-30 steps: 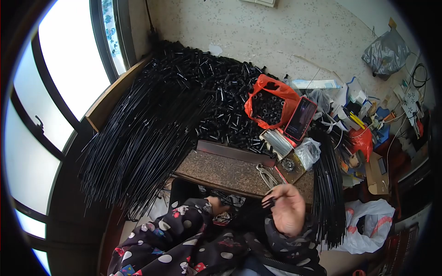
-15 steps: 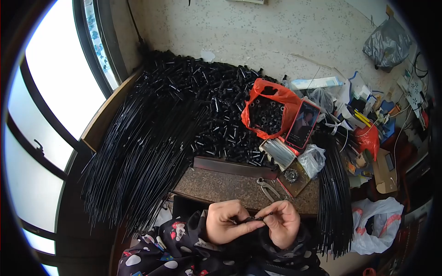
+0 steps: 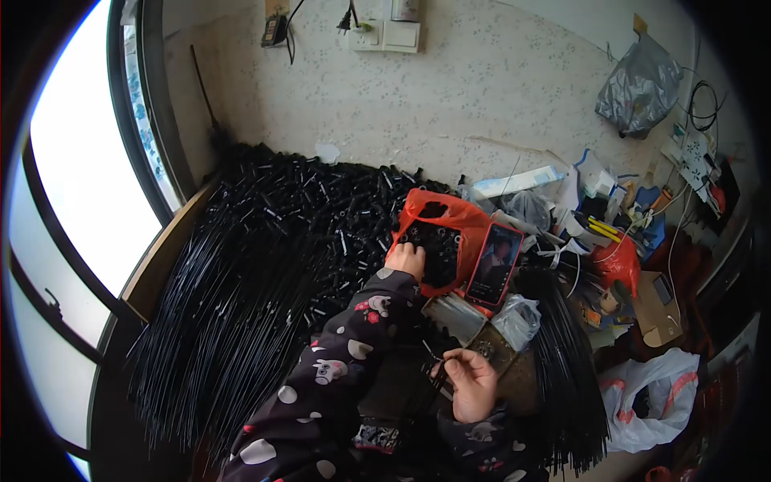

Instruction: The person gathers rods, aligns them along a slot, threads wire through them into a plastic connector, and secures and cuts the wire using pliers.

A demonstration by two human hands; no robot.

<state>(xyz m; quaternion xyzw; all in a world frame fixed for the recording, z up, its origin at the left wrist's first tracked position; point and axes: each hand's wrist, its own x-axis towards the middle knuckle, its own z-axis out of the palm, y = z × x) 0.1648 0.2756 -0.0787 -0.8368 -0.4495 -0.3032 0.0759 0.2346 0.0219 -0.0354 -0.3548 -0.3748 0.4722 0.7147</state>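
Observation:
My left hand (image 3: 407, 259) is stretched forward at the near left side of a red plastic bag (image 3: 474, 215). Small black ring-shaped parts (image 3: 442, 241) lie in that bag, and my fingertips are hidden among them or behind its edge. Closer to my body, my right hand (image 3: 472, 387) is closed, thumb against fingers, on thin black cables (image 3: 438, 377). One piece with a bent, shiny end sticks up above the pinch. Loose black cylindrical parts (image 3: 341, 205) are heaped left of the bag.
A big sheaf of long black cables (image 3: 217, 353) covers the left side, and another sheaf (image 3: 562, 369) hangs at the right. A phone (image 3: 494, 265) leans against the red bag. Near it are a clear plastic bag (image 3: 516, 323) and a box of thin rods (image 3: 455, 319).
My left hand has left the right hand and reached forward to the red bag. My right hand stays near my body, now turned with cables showing. The view has tilted up.

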